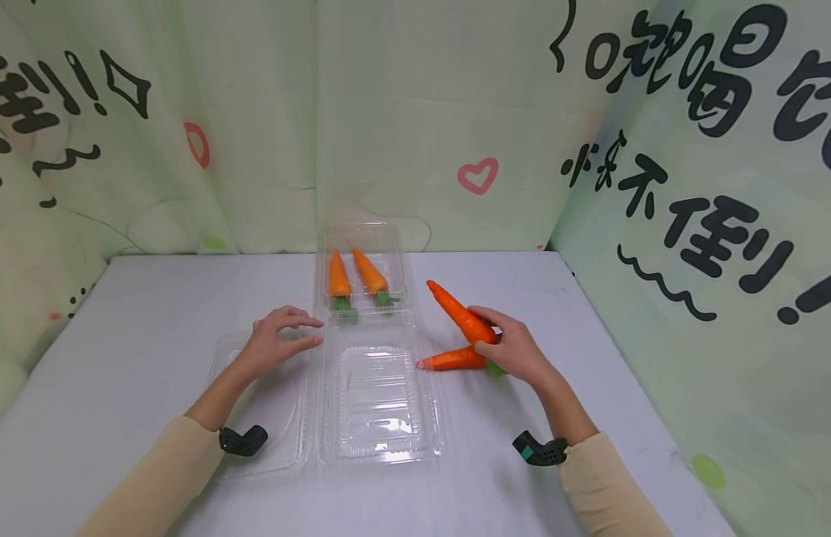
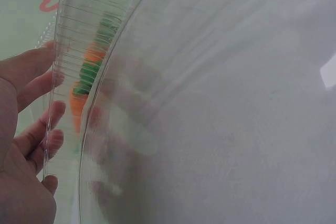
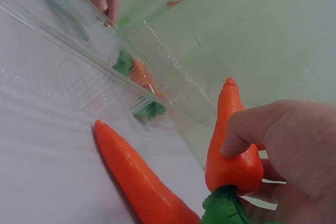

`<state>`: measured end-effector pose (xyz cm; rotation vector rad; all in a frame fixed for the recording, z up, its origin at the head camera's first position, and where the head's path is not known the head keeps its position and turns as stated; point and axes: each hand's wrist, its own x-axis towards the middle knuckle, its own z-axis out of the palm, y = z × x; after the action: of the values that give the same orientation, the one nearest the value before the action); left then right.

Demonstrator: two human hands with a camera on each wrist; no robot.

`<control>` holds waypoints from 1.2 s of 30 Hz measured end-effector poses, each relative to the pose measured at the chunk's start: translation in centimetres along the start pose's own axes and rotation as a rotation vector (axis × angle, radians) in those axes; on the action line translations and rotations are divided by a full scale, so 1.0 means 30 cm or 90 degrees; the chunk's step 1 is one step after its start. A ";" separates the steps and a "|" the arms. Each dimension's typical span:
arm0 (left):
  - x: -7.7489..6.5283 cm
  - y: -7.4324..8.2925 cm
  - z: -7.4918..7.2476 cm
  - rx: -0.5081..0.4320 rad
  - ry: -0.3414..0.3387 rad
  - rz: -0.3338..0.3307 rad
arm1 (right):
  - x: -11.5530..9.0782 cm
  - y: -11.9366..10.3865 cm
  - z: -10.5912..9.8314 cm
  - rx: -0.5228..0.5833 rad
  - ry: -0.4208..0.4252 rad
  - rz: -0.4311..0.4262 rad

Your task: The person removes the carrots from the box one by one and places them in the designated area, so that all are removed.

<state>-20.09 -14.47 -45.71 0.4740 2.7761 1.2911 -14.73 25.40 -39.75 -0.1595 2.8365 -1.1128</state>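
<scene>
My right hand (image 1: pixel 512 347) grips a large orange carrot (image 1: pixel 461 312) by its thick end, thumb on one side and fingers on the other. The carrot's tip points up and away, and its green top (image 3: pixel 226 206) shows below the hand in the right wrist view. Under it, a second large carrot (image 1: pixel 452 360) lies on the table beside a clear plastic container (image 1: pixel 425 432) with a ridged bottom. My left hand (image 1: pixel 277 341) hovers at that container's left edge, thumb and fingers apart and nothing between them.
Behind the near container stands another clear plastic box (image 1: pixel 403 287) with two smaller carrots (image 1: pixel 371 272) in it. A clear lid (image 1: pixel 271 440) spreads to the left under my left forearm. The white table (image 1: pixel 154 328) meets a printed curtain (image 1: pixel 389 112) at the back.
</scene>
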 end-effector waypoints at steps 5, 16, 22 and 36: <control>0.000 0.001 0.000 -0.001 -0.002 0.000 | 0.008 0.009 -0.008 -0.016 0.004 -0.005; -0.004 -0.001 0.001 0.005 0.005 -0.001 | 0.016 0.000 -0.029 -0.027 0.011 -0.021; -0.003 0.001 0.001 0.008 0.003 -0.004 | 0.024 -0.005 -0.037 -0.033 0.003 -0.012; 0.000 0.002 -0.001 0.014 -0.004 -0.011 | 0.054 -0.023 -0.043 -0.073 0.015 -0.020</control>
<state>-20.09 -14.45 -45.64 0.4535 2.7860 1.2556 -16.45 25.55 -38.43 -0.2021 2.9293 -0.9632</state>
